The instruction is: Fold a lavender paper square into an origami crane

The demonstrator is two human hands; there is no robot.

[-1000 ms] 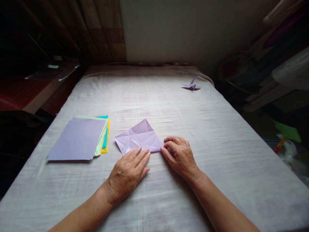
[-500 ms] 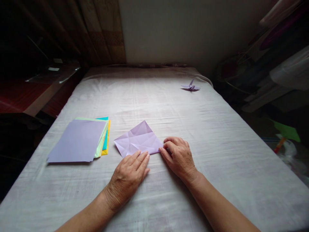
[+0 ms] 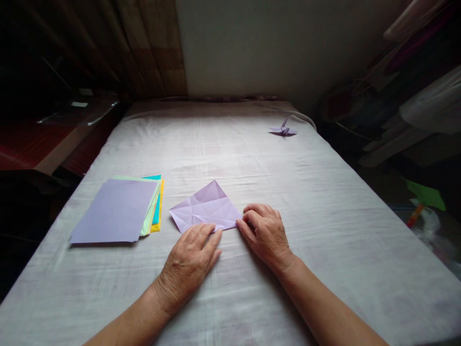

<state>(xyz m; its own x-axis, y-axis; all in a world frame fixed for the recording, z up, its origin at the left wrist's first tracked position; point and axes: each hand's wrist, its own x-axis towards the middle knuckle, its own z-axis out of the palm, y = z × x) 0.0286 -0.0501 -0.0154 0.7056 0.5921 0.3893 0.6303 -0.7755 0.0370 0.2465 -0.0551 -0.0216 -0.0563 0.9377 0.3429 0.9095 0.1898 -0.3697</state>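
Observation:
A creased lilac paper square (image 3: 206,207) lies folded on the white cloth in front of me. My left hand (image 3: 189,262) rests flat, fingers stretched out, with its fingertips pressing the paper's near edge. My right hand (image 3: 267,234) sits at the paper's right corner, fingers curled and pinching that corner against the cloth. Both forearms reach in from the bottom of the picture.
A stack of coloured sheets (image 3: 118,209), lilac on top, lies to the left. A small folded lilac paper crane (image 3: 283,129) stands far back on the right. The white-covered table (image 3: 324,202) drops off into dark clutter on both sides.
The fold at the paper's near edge has been pressed flatter. My left hand slid slightly toward me along that edge; the right hand barely moved.

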